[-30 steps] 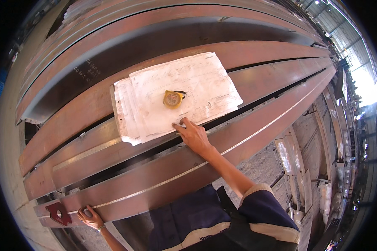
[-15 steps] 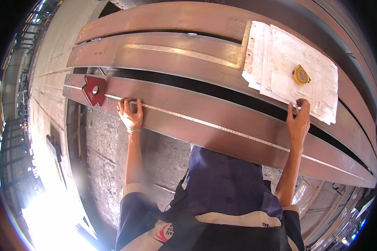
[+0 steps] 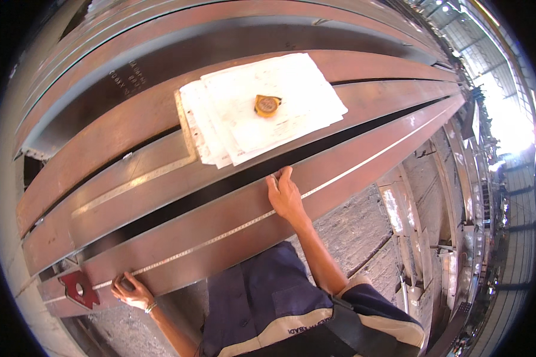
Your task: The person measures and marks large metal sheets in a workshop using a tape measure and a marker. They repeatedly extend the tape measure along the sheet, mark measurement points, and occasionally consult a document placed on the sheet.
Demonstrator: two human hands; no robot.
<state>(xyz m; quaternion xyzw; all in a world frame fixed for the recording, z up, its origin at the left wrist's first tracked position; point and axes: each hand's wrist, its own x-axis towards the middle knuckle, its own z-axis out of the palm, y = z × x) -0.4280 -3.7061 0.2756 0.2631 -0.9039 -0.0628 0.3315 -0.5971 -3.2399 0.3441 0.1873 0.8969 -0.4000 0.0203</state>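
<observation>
A long measuring tape blade (image 3: 231, 231) runs lengthwise along the nearest reddish-brown steel beam (image 3: 178, 238). At the beam's left end, a red magnetic welding square (image 3: 78, 290) with a round hole sits over the blade. Just right of it, my left hand (image 3: 133, 293) rests at the beam's near edge, fingers bent and apart, fingertips by the blade. Above the blade, near the beam's far edge, my right hand (image 3: 286, 195) is closed in a pinch. A small pale stick appears to be between its fingertips, mostly hidden.
Papers (image 3: 280, 77) lie on the beams beyond, with a yellow tape measure case (image 3: 268, 106) on top. A steel framing square (image 3: 143, 178) reaches out from under them. Dark gaps (image 3: 220, 193) separate the beams. Steel pieces (image 3: 399, 208) lie on the floor at right.
The view has swung right, so the beams and papers appear shifted left. My left hand stays near the red square; my right hand remains pinched over the beam's far side.
</observation>
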